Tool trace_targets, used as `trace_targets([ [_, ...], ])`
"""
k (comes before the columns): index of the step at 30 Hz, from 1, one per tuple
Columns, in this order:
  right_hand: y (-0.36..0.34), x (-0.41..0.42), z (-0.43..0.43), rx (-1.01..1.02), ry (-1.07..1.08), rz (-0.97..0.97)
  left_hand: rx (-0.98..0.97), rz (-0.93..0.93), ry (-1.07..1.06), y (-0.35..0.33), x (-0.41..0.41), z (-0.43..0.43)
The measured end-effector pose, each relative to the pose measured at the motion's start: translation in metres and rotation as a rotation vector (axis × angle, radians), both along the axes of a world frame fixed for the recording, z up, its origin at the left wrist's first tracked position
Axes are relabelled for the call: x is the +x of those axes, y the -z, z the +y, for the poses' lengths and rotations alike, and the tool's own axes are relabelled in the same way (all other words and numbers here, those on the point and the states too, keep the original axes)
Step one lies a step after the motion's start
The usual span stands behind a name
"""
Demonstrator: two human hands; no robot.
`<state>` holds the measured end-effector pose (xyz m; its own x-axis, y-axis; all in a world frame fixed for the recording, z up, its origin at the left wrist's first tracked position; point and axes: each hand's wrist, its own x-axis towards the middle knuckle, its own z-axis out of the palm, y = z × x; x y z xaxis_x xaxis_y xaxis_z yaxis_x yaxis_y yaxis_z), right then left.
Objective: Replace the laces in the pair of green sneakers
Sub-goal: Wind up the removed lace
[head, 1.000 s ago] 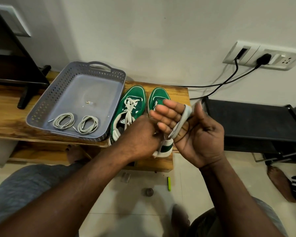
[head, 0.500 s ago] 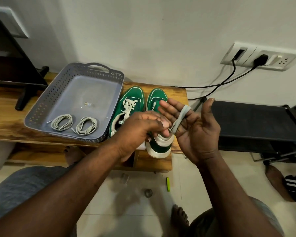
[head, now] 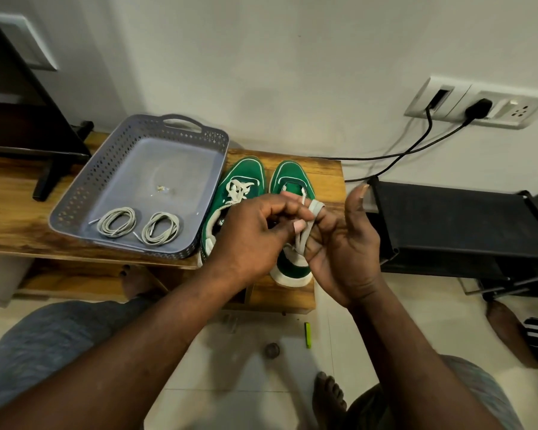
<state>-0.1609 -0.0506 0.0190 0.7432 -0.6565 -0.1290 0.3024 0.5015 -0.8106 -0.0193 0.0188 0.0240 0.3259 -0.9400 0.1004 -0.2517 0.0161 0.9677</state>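
The wooden bench (head: 19, 212) ran along the white wall in front of me, with a black rack (head: 448, 225) on the floor beside its end. A grey perforated basket (head: 75, 193) sat on the bench. Just beside it the two green sneakers stood side by side with their toes to the wall. The sneaker beside the basket (head: 246, 175) had its pale lace bunched loosely over the tongue. The sneaker nearer the rack (head: 292, 178) was partly hidden behind my hands.

My right hand (head: 345, 246) was held above that second sneaker, palm open toward me and thumb raised. A flat grey lace (head: 316, 209) was looped over its fingers and hung down across them. My left hand (head: 255, 234) was curled in against those fingers, its thumb and fingertips pinching the lace where it crossed them. I could not tell whether the lace's far end was threaded in the shoe.

In the near end of the basket lay two coiled laces, one coil (head: 117, 221) just beside the other coil (head: 160, 232), apart from each other. On the tiled floor below the bench lay a small green stick (head: 307, 335) and a small dark round object (head: 272, 350).
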Motion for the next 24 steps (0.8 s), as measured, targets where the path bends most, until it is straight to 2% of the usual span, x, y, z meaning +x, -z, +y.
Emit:
trace_targets([
  [3,0.0,0.002,0.004,0.007,-0.043,0.023,-0.06,-0.192,-0.03,0.002,0.004,0.001],
  [7,-0.004,0.002,0.004,0.036,-0.113,0.049,-0.046,-0.195,-0.015,0.003,0.01,0.002],
  [10,-0.007,0.0,0.004,0.029,-0.166,0.101,-0.069,-0.313,0.003,-0.003,0.014,0.003],
  [12,-0.006,-0.001,0.005,0.007,-0.189,0.165,-0.055,-0.33,0.027,-0.006,0.016,0.003],
  [16,-0.006,-0.002,0.005,-0.054,-0.302,0.298,0.068,-0.216,0.157,-0.005,0.024,-0.001],
  [19,-0.006,-0.003,0.004,-0.063,-0.403,0.289,0.154,-0.146,0.233,-0.006,0.029,0.0],
  [22,-0.007,-0.005,0.003,-0.061,-0.448,0.253,0.218,0.041,0.332,-0.01,0.029,0.004],
  [24,-0.009,-0.006,0.002,-0.033,-0.466,0.225,0.227,0.082,0.362,-0.012,0.032,0.004],
])
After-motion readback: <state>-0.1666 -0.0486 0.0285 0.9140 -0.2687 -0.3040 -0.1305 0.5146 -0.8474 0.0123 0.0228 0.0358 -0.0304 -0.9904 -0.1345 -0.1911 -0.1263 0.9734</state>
